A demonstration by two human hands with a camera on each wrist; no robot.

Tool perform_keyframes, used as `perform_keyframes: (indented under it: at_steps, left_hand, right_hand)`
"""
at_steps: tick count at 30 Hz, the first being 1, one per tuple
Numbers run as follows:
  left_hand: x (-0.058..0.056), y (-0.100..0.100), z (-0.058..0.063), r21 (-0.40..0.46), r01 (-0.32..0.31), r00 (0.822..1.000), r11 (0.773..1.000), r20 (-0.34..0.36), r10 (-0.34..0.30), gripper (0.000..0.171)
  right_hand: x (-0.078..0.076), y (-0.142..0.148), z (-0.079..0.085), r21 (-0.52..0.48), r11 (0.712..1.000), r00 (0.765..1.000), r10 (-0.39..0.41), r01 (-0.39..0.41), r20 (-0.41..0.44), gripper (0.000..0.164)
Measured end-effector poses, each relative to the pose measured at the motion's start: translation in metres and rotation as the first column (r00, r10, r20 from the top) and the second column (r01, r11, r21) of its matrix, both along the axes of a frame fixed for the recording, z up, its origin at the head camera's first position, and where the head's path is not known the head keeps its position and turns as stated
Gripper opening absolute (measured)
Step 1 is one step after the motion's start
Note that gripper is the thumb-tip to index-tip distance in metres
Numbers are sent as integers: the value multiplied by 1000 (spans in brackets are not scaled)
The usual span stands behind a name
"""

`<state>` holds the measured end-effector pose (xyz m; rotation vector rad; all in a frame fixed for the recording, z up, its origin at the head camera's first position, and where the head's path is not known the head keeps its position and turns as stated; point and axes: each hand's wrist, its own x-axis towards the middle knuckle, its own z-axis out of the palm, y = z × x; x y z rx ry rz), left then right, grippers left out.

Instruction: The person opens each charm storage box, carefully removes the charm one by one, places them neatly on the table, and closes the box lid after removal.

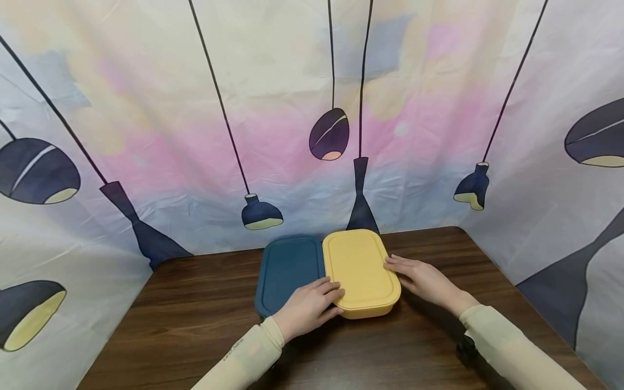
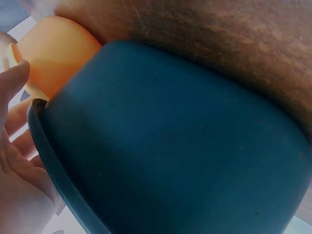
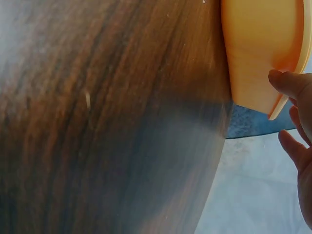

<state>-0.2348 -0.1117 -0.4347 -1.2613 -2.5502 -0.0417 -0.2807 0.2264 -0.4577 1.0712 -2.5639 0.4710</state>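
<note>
A yellow lidded lunch box [image 1: 363,268] lies flat on the table, its lid on. My left hand [image 1: 309,306] holds its near left corner, fingers over the lid and thumb at the side. At the right edge, my right hand [image 1: 424,279] grips it with fingertips on the lid's rim; in the right wrist view the thumb [image 3: 282,83] presses the side wall below the rim. A dark blue lunch box [image 1: 292,271], also lidded, stands directly to the left, partly behind my left hand. Its side wall [image 2: 170,141] fills most of the left wrist view.
The dark wooden table [image 1: 195,309] extends to both sides of the boxes. Right behind it hangs a cloth backdrop [image 1: 273,135] printed with lamps, which wraps round the left and right too. Both boxes stand near the table's back edge.
</note>
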Motion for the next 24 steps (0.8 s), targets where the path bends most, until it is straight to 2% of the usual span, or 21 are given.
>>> perform_keyframes:
  at_steps: [6, 14, 21, 24]
  left_hand:
    - [1, 0, -1, 10, 23, 999, 1000, -32, -23, 40]
    - [0, -2, -6, 13, 66, 991, 998, -114, -64, 36]
    - [2, -2, -7, 31, 131, 974, 991, -192, -122, 31]
    - [3, -1, -6, 39, 161, 967, 986, -205, -149, 29]
  right_hand:
    - [0, 2, 1, 9, 1000, 999, 18, -17, -38, 46]
    - [4, 7, 1, 21, 998, 992, 58, -56, -110, 46]
    - [6, 11, 1, 40, 996, 986, 88, -83, -139, 47]
    - [6, 12, 1, 49, 994, 985, 100, -94, -141, 47]
